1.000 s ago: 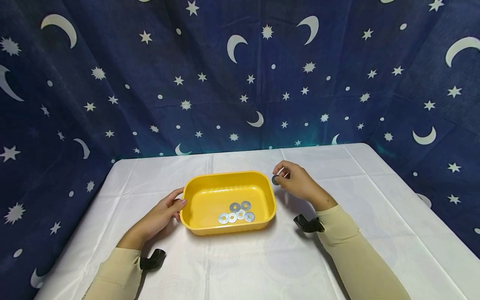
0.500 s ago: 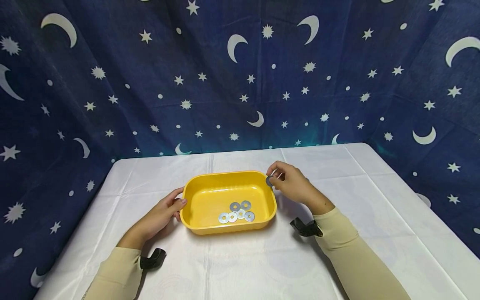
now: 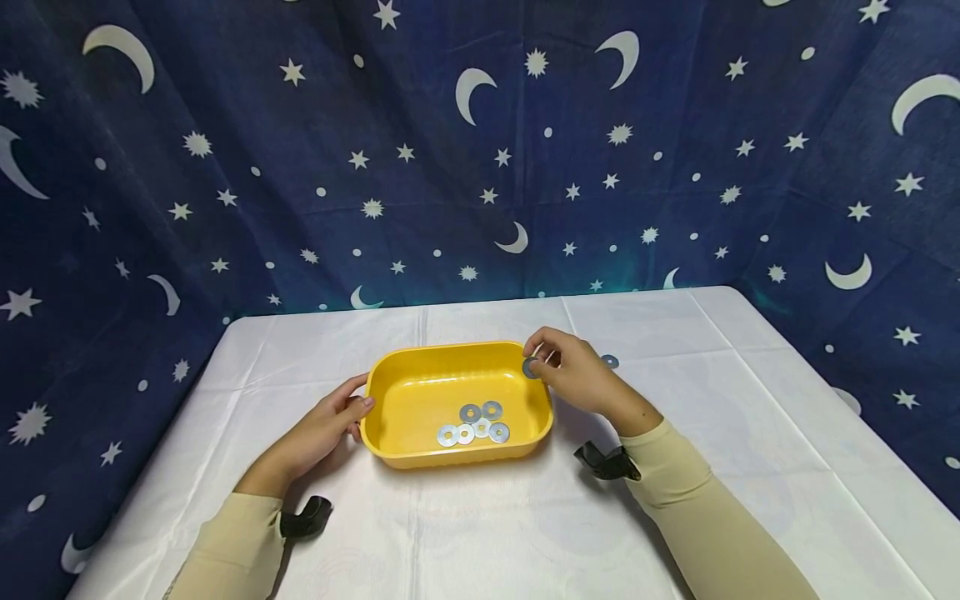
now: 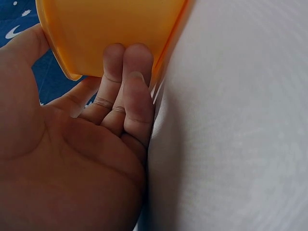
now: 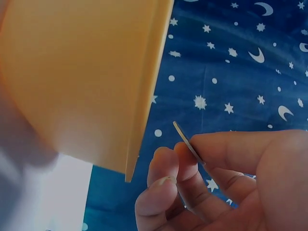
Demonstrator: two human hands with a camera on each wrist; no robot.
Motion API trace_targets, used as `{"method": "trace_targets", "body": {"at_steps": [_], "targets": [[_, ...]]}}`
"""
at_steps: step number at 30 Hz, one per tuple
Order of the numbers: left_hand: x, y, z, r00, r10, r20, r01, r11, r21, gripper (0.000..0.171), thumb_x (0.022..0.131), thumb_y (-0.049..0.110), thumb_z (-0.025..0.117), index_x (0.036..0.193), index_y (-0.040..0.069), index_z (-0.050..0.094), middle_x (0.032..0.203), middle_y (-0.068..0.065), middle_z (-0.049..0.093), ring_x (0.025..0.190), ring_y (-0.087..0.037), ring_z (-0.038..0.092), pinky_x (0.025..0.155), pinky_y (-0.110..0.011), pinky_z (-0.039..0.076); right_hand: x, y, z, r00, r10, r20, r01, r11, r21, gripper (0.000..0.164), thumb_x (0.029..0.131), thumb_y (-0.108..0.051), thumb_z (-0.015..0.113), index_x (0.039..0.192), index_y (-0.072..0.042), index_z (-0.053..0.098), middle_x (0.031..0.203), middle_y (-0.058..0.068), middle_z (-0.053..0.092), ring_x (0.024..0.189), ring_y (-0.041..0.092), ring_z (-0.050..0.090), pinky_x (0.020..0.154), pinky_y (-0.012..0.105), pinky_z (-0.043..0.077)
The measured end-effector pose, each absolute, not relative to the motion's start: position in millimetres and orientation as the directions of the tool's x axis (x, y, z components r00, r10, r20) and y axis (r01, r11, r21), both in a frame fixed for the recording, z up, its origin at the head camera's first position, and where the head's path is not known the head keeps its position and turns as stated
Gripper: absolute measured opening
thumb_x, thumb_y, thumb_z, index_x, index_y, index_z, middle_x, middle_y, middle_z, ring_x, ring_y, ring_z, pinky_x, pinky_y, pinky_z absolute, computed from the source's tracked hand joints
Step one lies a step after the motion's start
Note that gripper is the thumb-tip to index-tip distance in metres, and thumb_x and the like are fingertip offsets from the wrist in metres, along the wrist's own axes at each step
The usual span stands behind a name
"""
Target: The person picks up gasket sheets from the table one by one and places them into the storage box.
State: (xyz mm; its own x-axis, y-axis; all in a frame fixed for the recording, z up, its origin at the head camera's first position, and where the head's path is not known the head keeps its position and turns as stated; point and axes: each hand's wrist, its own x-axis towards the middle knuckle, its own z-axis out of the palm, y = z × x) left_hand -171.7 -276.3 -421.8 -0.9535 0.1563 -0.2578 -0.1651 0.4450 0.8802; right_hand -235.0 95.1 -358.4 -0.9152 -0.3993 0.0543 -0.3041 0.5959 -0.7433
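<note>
A yellow plastic tray (image 3: 420,460) stands on the table, with several flat metal washers (image 3: 470,413) lying in its front right part. My left hand (image 3: 322,433) grips the tray's left end, thumb at the rim; in the left wrist view, fingertips (image 4: 138,60) rest against the outer wall. Between thumb and index finger, my right hand (image 3: 581,372) pinches a washer (image 3: 529,367) over the tray's far right corner. The right wrist view shows this held washer (image 5: 185,139) edge-on, just above the level of the rim and apart from it.
One more washer (image 3: 610,361) lies on the white tablecloth (image 3: 480,533), right behind my right hand. A dark blue curtain (image 3: 420,167) with moons and stars hangs at the back and both sides. Each wrist carries a black camera mount (image 3: 306,518).
My right hand has moved left with the washer, from beside the tray to above its right rim. The washer on the cloth behind it has come into sight. My left hand and the tray stay put.
</note>
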Motion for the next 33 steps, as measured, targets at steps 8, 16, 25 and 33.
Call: {"method": "trace_targets", "body": {"at_steps": [8, 16, 25, 33], "targets": [[-172.3, -276.8, -422.0, -0.954, 0.159, -0.256, -0.164, 0.437, 0.884, 0.061, 0.105, 0.041, 0.049, 0.157, 0.019, 0.027, 0.106, -0.010, 0.057, 0.084, -0.019, 0.057, 0.096, -0.033, 0.038, -228.9, 86.9, -360.2, -0.899, -0.433, 0.064, -0.337, 0.590, -0.734, 0.014, 0.096, -0.007, 0.060, 0.109, -0.007, 0.063, 0.092, 0.007, 0.061, 0.082, 0.022, 0.054, 0.067, 0.029, 0.049], [-172.0, -276.7, -422.4, -0.954, 0.164, -0.250, -0.158, 0.433, 0.888, 0.059, 0.105, 0.039, 0.048, 0.156, 0.018, 0.028, 0.110, -0.012, 0.057, 0.083, -0.018, 0.057, 0.095, -0.031, 0.038, -220.1, 75.6, -364.1, -0.877, -0.474, 0.075, -0.368, 0.565, -0.738, 0.011, 0.095, -0.006, 0.062, 0.105, -0.009, 0.062, 0.086, 0.005, 0.059, 0.079, 0.019, 0.052, 0.069, 0.030, 0.047], [-171.7, -276.9, -421.9, -0.955, 0.164, -0.246, -0.157, 0.423, 0.892, 0.059, 0.105, 0.039, 0.048, 0.156, 0.017, 0.028, 0.110, -0.013, 0.057, 0.082, -0.018, 0.057, 0.093, -0.028, 0.040, -214.2, 65.6, -369.5, -0.840, -0.532, 0.109, -0.433, 0.536, -0.724, 0.008, 0.094, -0.007, 0.064, 0.101, -0.010, 0.063, 0.079, 0.000, 0.059, 0.072, 0.015, 0.051, 0.063, 0.025, 0.044], [-172.1, -275.6, -423.4, -0.957, 0.151, -0.248, -0.166, 0.417, 0.894, 0.059, 0.105, 0.038, 0.049, 0.156, 0.016, 0.029, 0.111, -0.012, 0.058, 0.081, -0.019, 0.057, 0.091, -0.027, 0.042, -212.6, 50.0, -376.5, -0.820, -0.564, 0.096, -0.436, 0.507, -0.744, 0.008, 0.093, -0.006, 0.065, 0.100, -0.010, 0.062, 0.080, 0.001, 0.060, 0.070, 0.014, 0.053, 0.063, 0.024, 0.045]]}}
